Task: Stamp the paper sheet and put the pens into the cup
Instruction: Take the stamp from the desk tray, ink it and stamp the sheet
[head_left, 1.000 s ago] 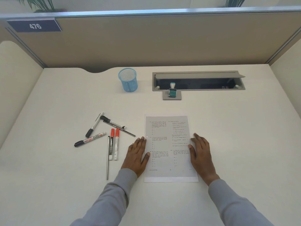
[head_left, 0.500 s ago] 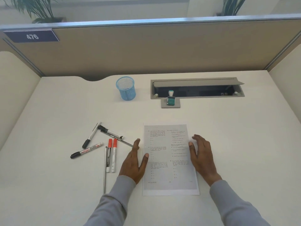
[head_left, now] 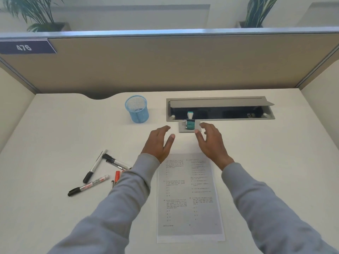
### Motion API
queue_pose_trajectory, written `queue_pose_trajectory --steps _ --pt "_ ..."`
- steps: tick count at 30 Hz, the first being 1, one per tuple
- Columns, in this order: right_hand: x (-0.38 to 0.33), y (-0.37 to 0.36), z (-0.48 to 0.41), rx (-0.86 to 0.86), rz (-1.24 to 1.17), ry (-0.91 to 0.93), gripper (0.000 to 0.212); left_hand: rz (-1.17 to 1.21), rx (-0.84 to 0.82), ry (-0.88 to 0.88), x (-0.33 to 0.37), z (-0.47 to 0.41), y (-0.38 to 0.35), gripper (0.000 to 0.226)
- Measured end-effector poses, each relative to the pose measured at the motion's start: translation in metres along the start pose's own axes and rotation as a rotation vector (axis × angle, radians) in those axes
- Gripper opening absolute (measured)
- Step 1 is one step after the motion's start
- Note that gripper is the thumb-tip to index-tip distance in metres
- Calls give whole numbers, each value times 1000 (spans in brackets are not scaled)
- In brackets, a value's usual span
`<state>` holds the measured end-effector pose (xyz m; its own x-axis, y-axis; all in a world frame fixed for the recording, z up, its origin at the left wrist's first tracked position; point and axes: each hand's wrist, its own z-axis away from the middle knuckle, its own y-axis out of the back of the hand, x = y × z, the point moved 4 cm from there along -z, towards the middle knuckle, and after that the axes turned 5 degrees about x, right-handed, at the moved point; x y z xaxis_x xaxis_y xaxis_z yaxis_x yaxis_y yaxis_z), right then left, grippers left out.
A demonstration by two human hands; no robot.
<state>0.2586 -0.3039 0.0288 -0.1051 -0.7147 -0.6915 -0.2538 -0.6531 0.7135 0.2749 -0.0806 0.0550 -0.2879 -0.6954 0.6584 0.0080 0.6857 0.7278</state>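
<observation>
A printed paper sheet (head_left: 189,197) lies flat on the white desk in front of me. Beyond it a teal and white stamp (head_left: 190,121) stands upright on a small grey pad (head_left: 182,128). My right hand (head_left: 211,142) hovers just right of the stamp, fingers spread, holding nothing. My left hand (head_left: 159,142) hovers open to the stamp's left. A blue mesh cup (head_left: 137,109) stands at the back left. Several pens and markers (head_left: 95,167) lie loose to the left of the sheet; my left sleeve hides part of the red ones (head_left: 117,177).
A grey cable tray (head_left: 220,109) with its lid raised is sunk into the desk behind the stamp. A tan partition (head_left: 165,63) closes off the back, with side panels left and right.
Both hands have lifted off the paper sheet and moved forward toward the stamp. The camera has tilted up and nearer to the desk.
</observation>
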Motion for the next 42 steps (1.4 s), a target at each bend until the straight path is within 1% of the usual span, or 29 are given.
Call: queue_pose_trajectory --steps 4,7,10,13,15,16,19,21,26,31,36,38,42 --pt "-4 -13 -30 -33 -1 -36 42 -27 -87 23 -5 -28 -18 42" --pt "-2 -22 -47 -48 46 -95 48 -66 -218 44 -11 -46 -36 49" --pt "0 -27 -62 -23 56 -199 56 -93 -313 86 -15 -60 -52 63" --pt "-1 -32 -76 -19 22 -299 65 -123 -371 118 -19 -69 -66 79" --pt "-2 -36 -84 -40 3 -361 69 -145 -380 115 -21 -74 -73 83" --pt "-3 -38 -87 -46 7 -382 67 -149 -379 112 -22 -76 -76 84" --pt "-8 -42 -94 -39 53 -399 52 -154 -375 104 -26 -79 -82 85" --pt "-9 -45 -96 -34 70 -418 45 -150 -365 104 -28 -80 -84 84" --pt "-9 -53 -94 -15 51 -479 44 -133 -346 123 -33 -83 -87 80" --pt "-10 -57 -96 -25 -8 -578 37 -128 -341 150 -34 -86 -90 81" --pt "-11 -56 -98 -12 -120 -668 29 -122 -320 156 -35 -88 -91 78" --pt "-10 -56 -98 0 -162 -684 25 -113 -310 157 -36 -88 -92 77" --pt "-7 -51 -87 34 -243 -673 27 -92 -317 146 -38 -90 -92 74"
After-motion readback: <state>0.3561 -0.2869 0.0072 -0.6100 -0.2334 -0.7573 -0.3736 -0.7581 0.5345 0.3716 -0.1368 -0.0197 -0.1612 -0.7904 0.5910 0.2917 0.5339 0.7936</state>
